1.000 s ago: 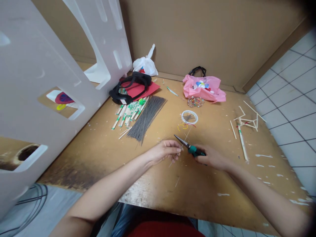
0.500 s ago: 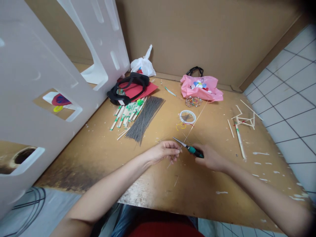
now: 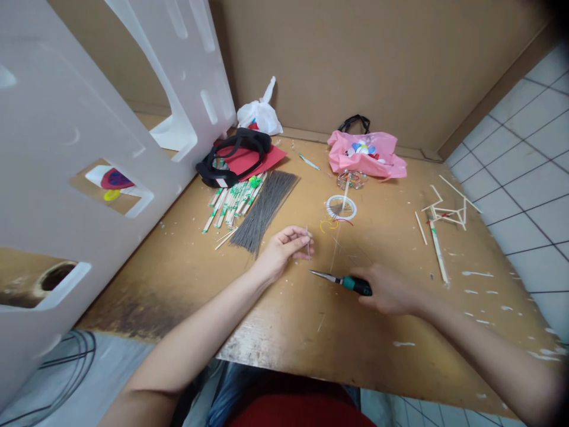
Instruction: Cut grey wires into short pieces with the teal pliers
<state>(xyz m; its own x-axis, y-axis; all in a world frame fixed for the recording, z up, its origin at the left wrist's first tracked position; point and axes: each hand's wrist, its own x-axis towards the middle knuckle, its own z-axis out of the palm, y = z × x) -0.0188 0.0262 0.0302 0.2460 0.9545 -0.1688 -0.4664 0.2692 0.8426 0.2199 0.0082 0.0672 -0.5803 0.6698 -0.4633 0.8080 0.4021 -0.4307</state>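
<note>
My left hand (image 3: 291,248) is raised over the middle of the table, thumb and fingertips pinching a short thin wire (image 3: 307,243) that stands nearly upright. My right hand (image 3: 384,289) is wrapped round the handles of long-nose pliers (image 3: 353,285) with green and black grips. Their narrow metal jaws point left, below my left hand and apart from the wire, and look closed. Beyond the hands lies a white ring (image 3: 329,209) with short grey wires in it. Yellow bent wire pieces (image 3: 328,226) rest by its near edge.
A bundle of grey wires (image 3: 267,210) lies left of centre beside paper-wrapped chopsticks (image 3: 217,216). Behind them are a black headset strap (image 3: 207,169) and red sheet (image 3: 276,155). A pink bag (image 3: 395,157) stands at the back; a stick frame (image 3: 462,210) lies right. A white plastic panel (image 3: 146,71) rises left.
My left hand has moved up and left with the wire, away from the pliers. The pliers now point more level, slightly lower in view. The camera view has shifted a little.
</note>
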